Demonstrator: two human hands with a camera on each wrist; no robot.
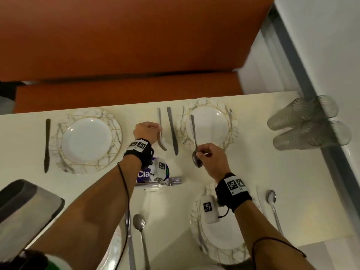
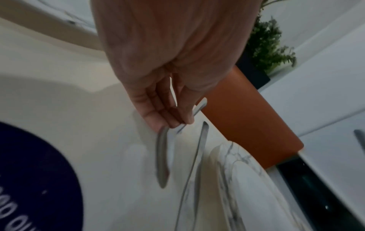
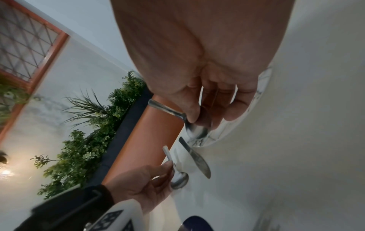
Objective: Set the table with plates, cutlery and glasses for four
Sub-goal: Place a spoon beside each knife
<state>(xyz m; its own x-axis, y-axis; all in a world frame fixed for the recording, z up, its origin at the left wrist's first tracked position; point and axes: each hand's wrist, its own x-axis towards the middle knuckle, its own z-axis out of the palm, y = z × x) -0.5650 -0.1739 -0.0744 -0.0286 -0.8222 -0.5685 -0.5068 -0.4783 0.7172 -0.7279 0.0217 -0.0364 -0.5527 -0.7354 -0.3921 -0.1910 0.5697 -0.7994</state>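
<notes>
My left hand (image 1: 158, 132) pinches the neck of a spoon (image 1: 162, 144), its bowl low at the tabletop just left of a knife (image 1: 172, 129). In the left wrist view the fingertips (image 2: 173, 123) hold that spoon (image 2: 163, 157) beside the knife (image 2: 199, 156). My right hand (image 1: 201, 152) grips a second spoon (image 1: 194, 137) near its bowl; the handle points away over the far right plate (image 1: 220, 123). The right wrist view shows this spoon (image 3: 195, 131) above the plate's marbled rim (image 3: 217, 137). A far left plate (image 1: 87, 141) has a dark knife (image 1: 46, 145) beside it.
Two near plates (image 1: 224, 242) (image 1: 112, 248) lie under my arms, with spoons (image 1: 271, 199) (image 1: 139, 223) beside them. A fork (image 1: 172, 181) rests on a purple-labelled container (image 1: 144, 175). Clear glasses (image 1: 307, 123) lie stacked at the right edge. A metal tray (image 1: 23, 207) sits at the near left. An orange bench (image 1: 116, 45) stands beyond the table.
</notes>
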